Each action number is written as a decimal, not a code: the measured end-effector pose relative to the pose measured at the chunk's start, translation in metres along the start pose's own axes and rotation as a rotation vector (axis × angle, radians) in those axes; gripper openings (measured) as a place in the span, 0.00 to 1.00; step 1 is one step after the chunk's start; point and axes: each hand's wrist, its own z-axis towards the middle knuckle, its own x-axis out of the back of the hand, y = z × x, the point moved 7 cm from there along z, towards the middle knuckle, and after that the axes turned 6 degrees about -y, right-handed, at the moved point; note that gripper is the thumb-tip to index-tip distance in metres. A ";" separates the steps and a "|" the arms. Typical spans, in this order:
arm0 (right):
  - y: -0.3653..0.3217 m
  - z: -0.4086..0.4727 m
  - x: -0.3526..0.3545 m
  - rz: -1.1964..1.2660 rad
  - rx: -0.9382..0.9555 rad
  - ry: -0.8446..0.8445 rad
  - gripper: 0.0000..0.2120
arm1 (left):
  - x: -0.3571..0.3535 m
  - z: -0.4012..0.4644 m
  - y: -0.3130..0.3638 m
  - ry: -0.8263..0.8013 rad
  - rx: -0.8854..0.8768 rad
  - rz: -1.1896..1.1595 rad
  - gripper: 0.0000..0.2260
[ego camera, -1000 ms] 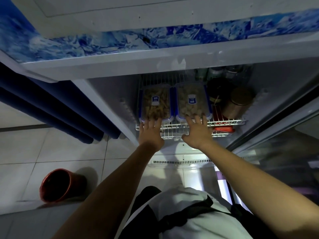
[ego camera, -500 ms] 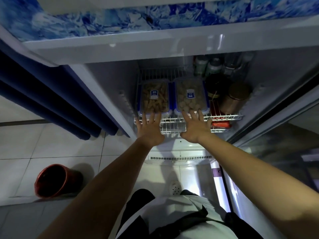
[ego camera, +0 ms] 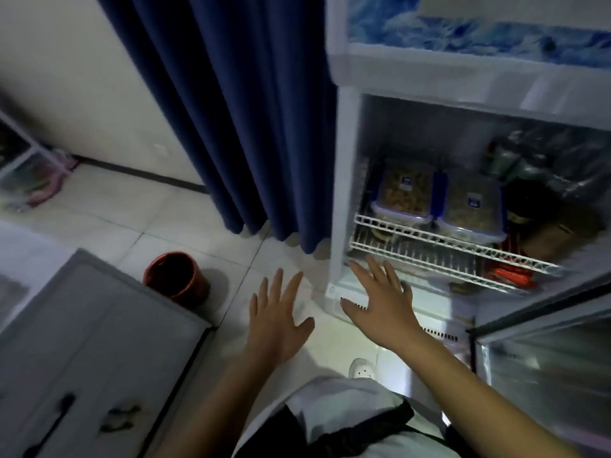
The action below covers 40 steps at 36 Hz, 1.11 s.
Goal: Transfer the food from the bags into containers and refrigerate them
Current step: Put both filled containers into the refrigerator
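Observation:
Two clear food containers with blue clips sit side by side on the white wire shelf (ego camera: 429, 234) inside the open fridge (ego camera: 344, 180): the left container (ego camera: 405, 193) and the right container (ego camera: 471, 208). Both hold brownish food and carry a small blue label. My left hand (ego camera: 276, 320) hovers over the floor, fingers spread, holding nothing. My right hand (ego camera: 380, 302) is in front of the fridge's lower edge, below the shelf, fingers spread and empty.
Dark jars and bottles (ego camera: 529, 180) fill the shelf's right side. The glass fridge door (ego camera: 545, 365) stands open at lower right. A blue curtain (ego camera: 238, 110) hangs left of the fridge. A red bucket (ego camera: 173, 276) stands on the tiled floor beside a grey cabinet (ego camera: 82, 342).
Both hands have pulled back from the containers' front edges and now hang below the shelf. The view has swung left, showing the curtain, floor and cabinet.

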 end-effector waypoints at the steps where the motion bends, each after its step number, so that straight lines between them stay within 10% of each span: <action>1: -0.015 -0.005 -0.005 -0.006 0.024 -0.004 0.35 | 0.006 -0.016 -0.018 0.015 0.043 -0.041 0.38; 14: -0.107 -0.105 -0.004 0.008 0.065 0.138 0.32 | 0.046 -0.124 -0.061 0.061 -0.056 -0.137 0.36; 40: 0.047 -0.478 0.129 -0.056 -0.371 0.751 0.32 | -0.033 -0.231 0.337 -0.099 -1.074 0.021 0.37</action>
